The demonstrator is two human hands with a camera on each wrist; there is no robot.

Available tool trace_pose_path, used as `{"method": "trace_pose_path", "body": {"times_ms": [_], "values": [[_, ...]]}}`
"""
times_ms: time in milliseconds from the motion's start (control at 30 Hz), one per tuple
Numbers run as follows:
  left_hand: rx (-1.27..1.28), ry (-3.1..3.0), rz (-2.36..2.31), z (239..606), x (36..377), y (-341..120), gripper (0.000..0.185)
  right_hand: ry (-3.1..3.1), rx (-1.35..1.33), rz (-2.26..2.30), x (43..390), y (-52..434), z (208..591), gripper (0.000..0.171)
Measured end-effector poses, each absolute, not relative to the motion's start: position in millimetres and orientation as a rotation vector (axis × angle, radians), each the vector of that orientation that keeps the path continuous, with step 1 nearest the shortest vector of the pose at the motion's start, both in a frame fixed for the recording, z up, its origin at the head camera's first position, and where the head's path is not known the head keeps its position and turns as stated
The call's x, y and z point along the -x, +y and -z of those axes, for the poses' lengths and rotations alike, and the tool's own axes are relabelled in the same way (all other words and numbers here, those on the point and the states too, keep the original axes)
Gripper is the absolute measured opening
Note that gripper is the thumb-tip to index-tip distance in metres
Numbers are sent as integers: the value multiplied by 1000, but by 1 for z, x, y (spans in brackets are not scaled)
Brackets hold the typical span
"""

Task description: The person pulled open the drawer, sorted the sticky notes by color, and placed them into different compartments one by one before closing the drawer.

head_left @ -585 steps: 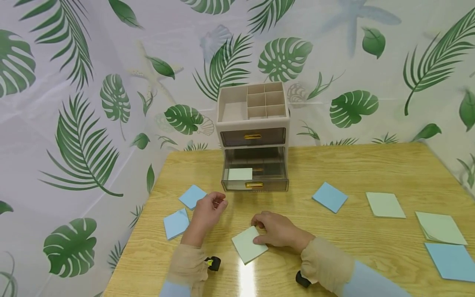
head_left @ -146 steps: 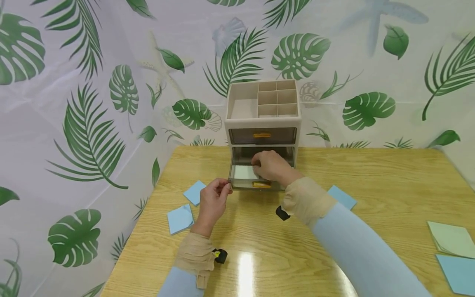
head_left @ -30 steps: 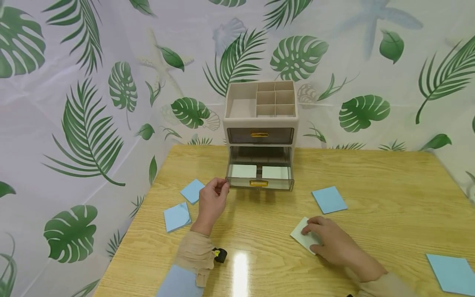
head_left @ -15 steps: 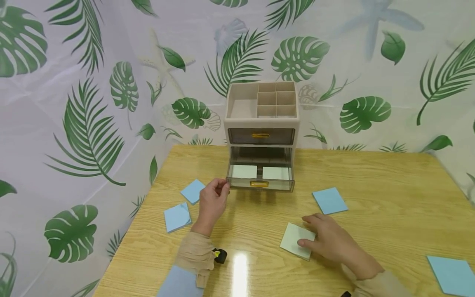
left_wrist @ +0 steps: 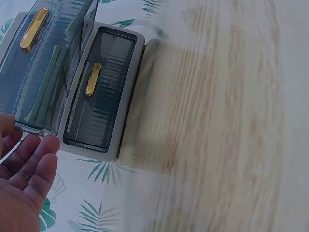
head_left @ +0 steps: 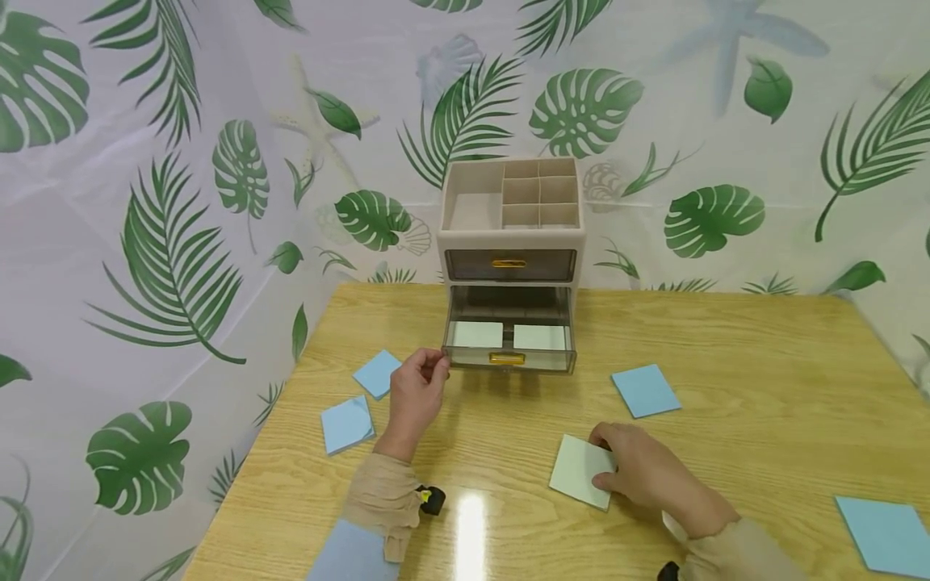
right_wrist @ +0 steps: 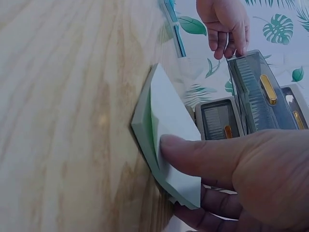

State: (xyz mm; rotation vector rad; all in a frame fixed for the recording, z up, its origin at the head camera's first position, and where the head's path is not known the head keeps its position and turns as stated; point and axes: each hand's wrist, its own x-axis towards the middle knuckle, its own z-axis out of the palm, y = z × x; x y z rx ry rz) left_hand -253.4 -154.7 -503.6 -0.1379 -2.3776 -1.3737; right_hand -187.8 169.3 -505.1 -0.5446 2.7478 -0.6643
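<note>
A pale green sticky note pad lies on the wooden table, front right of the drawer organizer. My right hand grips its right side, thumb on top and fingers at the edge; in the right wrist view the pad's top sheets lift slightly. The organizer's middle drawer is pulled out, with a pale green pad in its left half and another green pad in its right. At the drawer's front left corner, my left hand pinches the edge with thumb and fingers.
Two blue sticky note pads, a rear one and a front one, lie left of my left hand. Another blue pad sits right of the organizer, and one more blue pad by the right edge. Patterned cloth stands behind the table.
Over the last second the green pad has shifted left and turned, and my right fingers have closed on its side. Earlier, the drawer held one green pad; the green pads at right have left their places.
</note>
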Motion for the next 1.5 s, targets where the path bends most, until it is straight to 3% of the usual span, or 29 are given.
{"method": "trace_pose_path", "body": {"times_ms": [533,833,1067,1267,1500], "values": [[152,-2371,1371,505,253,-156,14,2583,580,916,195,178,505,28],[155,-2370,1385,504,254,-156,14,2283,791,1059,199,189,496,55],[160,-2368,1371,505,254,-156,13,2299,787,1067,199,188,493,31],[151,-2382,1389,504,253,-156,14,2300,737,1158,203,193,493,19],[147,-2383,1374,503,253,-156,13,2263,738,1451,209,195,477,19]]}}
